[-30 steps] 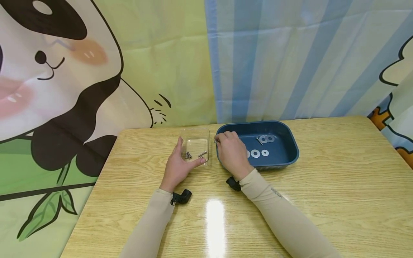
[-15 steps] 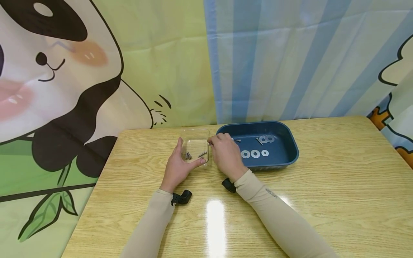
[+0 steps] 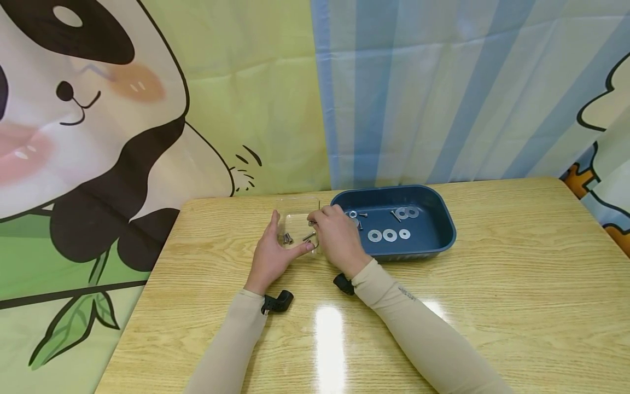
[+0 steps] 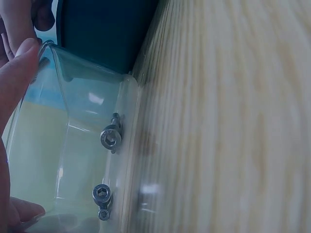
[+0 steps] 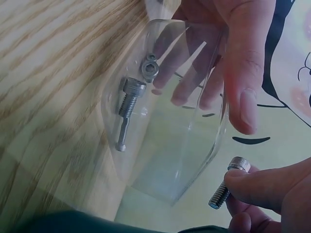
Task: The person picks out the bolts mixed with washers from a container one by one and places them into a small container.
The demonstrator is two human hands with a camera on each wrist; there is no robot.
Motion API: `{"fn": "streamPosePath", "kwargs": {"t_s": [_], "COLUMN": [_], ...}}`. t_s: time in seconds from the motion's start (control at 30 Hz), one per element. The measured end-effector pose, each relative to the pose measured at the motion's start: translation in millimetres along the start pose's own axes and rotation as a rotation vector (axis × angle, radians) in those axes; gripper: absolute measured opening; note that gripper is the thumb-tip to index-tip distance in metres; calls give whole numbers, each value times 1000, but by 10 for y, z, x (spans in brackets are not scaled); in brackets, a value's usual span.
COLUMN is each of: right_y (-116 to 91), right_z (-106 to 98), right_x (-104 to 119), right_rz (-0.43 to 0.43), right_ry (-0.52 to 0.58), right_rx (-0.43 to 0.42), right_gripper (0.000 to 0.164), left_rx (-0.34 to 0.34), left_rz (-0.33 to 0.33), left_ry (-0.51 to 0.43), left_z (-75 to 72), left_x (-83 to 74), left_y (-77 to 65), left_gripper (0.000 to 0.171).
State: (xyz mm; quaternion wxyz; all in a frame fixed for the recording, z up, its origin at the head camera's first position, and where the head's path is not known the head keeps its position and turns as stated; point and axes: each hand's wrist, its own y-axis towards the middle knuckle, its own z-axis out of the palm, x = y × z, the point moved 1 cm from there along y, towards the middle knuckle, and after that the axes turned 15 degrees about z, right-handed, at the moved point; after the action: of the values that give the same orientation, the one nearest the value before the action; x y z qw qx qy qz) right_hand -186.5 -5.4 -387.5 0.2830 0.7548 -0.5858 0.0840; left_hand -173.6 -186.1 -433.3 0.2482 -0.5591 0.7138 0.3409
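A clear plastic box [image 3: 297, 223] stands near the table's back edge, with several socket head bolts [image 4: 111, 139] lying on its floor. My left hand [image 3: 272, 257] grips it, fingers along the left side and thumb over the near rim. Between thumb and fingers, my right hand [image 3: 339, 238] pinches a short bolt [image 5: 221, 194] with a knurled head, over the box's right part. The right wrist view shows its threaded end sticking out below the thumb.
A blue tray [image 3: 447, 224] stands just right of the box. Flat washers [image 3: 390, 235] and a few small screws [image 3: 396, 215] lie in it. Behind the wooden table [image 3: 521, 273] hangs a printed curtain [image 3: 418, 93].
My right hand has moved left with the bolt, from the tray's left end to over the box. More washers and screws show in the tray. The left hand stays put.
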Motion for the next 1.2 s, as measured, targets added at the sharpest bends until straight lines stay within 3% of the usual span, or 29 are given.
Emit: {"fn": "streamPosePath", "kwargs": {"t_s": [0.7,1.2], "right_y": [29,35], "right_z": [123,115], "right_x": [89,87], "right_rz": [-65,-51], "right_ry": [-12,-19], "right_rx": [81,92], "right_gripper": [15,17], "left_rx": [6,4], "left_rz": [12,7], "left_ry": [11,10], "left_z": [-9,-8], "left_x": [8,11], "left_y": [-4,4], "left_gripper": [131,133]}}
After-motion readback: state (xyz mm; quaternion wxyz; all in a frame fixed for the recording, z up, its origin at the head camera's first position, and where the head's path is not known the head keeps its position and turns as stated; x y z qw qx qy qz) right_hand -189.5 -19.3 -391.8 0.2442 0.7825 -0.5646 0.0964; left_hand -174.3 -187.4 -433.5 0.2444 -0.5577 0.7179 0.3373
